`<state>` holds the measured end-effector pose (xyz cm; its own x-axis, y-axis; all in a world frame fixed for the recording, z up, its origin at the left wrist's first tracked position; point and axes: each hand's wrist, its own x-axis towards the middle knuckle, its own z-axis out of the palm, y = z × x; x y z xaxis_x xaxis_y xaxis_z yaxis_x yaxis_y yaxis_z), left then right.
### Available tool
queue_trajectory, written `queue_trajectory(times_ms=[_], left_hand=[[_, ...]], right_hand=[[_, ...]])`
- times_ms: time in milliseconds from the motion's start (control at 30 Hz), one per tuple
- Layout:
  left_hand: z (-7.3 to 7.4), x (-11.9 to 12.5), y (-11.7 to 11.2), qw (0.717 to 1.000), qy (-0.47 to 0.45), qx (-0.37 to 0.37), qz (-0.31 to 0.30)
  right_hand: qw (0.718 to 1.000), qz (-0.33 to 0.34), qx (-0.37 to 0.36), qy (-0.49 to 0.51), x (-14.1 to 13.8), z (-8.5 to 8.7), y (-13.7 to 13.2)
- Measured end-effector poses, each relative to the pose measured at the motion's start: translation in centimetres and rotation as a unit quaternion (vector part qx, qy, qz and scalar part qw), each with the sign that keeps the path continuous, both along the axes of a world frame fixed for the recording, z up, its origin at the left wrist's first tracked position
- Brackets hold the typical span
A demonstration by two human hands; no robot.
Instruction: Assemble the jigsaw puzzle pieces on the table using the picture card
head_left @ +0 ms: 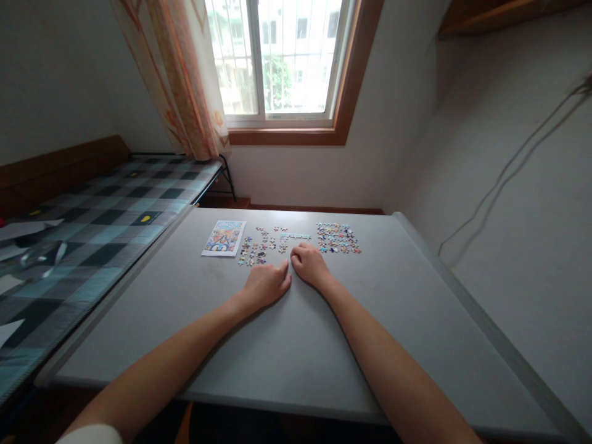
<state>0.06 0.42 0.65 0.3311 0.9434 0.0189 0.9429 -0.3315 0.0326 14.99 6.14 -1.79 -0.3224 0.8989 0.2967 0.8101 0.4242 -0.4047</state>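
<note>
My left hand (265, 285) and my right hand (309, 263) rest side by side on a grey table (296, 345), fingertips almost touching. Both hands have the fingers curled under; whether anything sits between them is hidden. Just beyond the hands lie several small loose jigsaw pieces (259, 246). A denser patch of coloured pieces (337, 238) lies to the right. A short joined strip of pieces (296, 236) sits above my right hand. A picture card (224, 238) showing the puzzle image lies flat at the left.
A bed with a blue and black checked cover (92, 234) runs along the table's left edge, with papers on it. A window (277, 58) with a curtain (185, 80) is behind the table. A white wall (509, 185) with a cable stands at right.
</note>
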Motion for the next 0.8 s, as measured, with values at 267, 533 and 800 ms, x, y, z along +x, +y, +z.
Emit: queue_trajectory(times_ms=[267,533,800], left_hand=[[0.03,-0.03,0.00,1.000,0.015,0.005,-0.008],[0.16,0.01,-0.02,1.000,0.006,0.002,-0.005],[0.15,0.05,-0.04,1.000,-0.012,-0.011,0.007]], right_hand=[[1.000,0.000,-0.008,-0.003,-0.05,0.27,-0.10],[1.000,0.000,-0.002,-0.002,-0.04,0.16,-0.03],[1.000,0.002,-0.005,-0.001,-0.02,0.37,-0.17]])
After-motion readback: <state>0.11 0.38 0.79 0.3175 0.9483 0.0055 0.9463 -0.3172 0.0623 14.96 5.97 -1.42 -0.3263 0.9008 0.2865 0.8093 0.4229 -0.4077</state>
